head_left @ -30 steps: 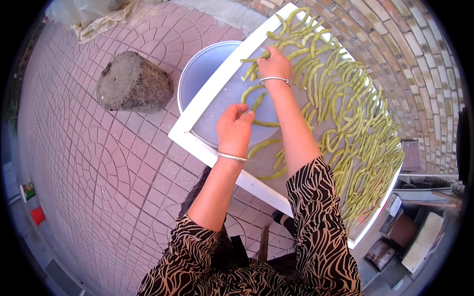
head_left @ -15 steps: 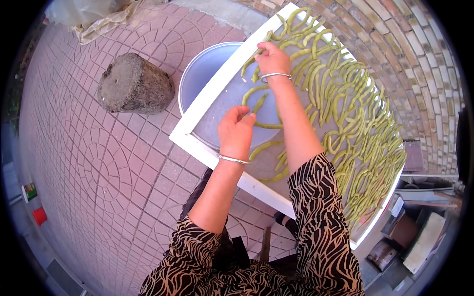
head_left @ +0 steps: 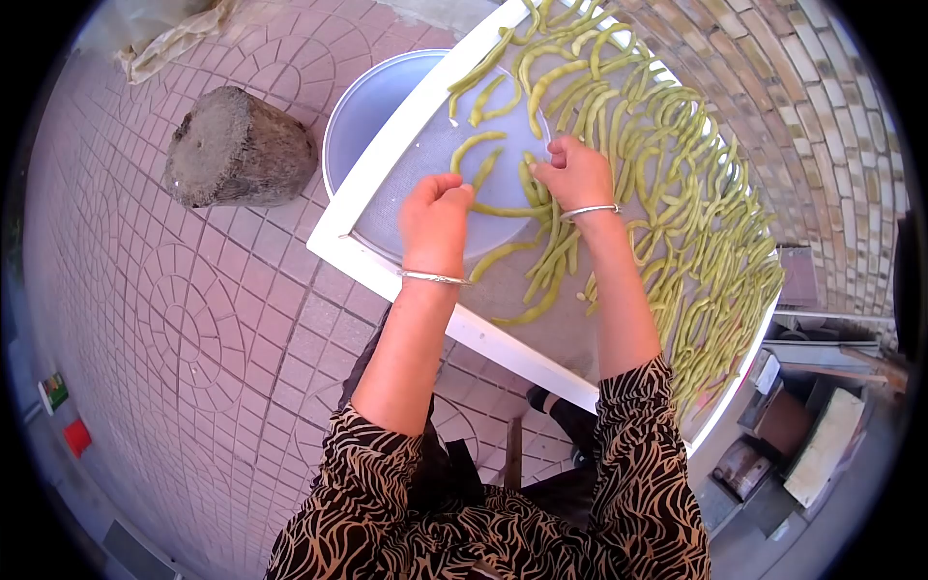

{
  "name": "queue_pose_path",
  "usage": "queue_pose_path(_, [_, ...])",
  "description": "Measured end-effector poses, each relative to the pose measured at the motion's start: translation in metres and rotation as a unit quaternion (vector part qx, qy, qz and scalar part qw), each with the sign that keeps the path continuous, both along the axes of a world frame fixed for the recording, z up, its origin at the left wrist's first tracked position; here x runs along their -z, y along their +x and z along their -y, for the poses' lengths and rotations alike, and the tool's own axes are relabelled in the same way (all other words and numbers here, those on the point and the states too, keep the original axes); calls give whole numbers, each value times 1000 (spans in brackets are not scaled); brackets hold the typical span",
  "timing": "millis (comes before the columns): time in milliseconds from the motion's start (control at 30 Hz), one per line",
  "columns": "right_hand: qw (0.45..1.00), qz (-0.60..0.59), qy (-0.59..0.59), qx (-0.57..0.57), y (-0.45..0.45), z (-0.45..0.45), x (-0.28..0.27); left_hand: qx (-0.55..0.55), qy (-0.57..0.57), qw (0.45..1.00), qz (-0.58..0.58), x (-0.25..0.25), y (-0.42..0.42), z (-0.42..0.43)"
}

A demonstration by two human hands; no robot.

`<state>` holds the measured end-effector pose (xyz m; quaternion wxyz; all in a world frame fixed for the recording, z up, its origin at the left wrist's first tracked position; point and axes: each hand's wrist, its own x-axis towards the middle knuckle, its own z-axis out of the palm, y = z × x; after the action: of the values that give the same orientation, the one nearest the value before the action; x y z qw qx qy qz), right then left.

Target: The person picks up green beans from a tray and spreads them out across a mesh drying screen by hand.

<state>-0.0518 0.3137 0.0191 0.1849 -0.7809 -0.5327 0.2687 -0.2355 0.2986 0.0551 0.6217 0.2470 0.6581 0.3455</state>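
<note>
Right grip is just beside green beans.

Beans partly fill the gap between the hands.

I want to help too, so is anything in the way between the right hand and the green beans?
Nothing visible is in the way. The right hand is right over the green beans, and the white frame is off around the edges.
</note>
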Motion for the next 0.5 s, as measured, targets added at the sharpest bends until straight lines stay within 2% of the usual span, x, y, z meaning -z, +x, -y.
queue_pose_path(33, [997, 70, -25, -9, -9, 5, -5, 0, -1, 1000, -5, 0, 0, 0])
queue_pose_path(167, [987, 104, -115, -37, -27, 8, -23, -3, 4, 1000, 4, -2, -2, 0])
queue_pose_path(267, [991, 60, -107, -45, -20, 3, -12, -7, 25, 1000, -8, 3, -1, -1])
queue_pose_path(367, [983, -182, -13, 20, -4, -8, 7, -10, 31, 999, -14, 6, -1, 0])
queue_pose_path(500, [982, -175, 38, 63, -4, -35, 0, -11, 20, 1000, -17, 1, -2, 0])
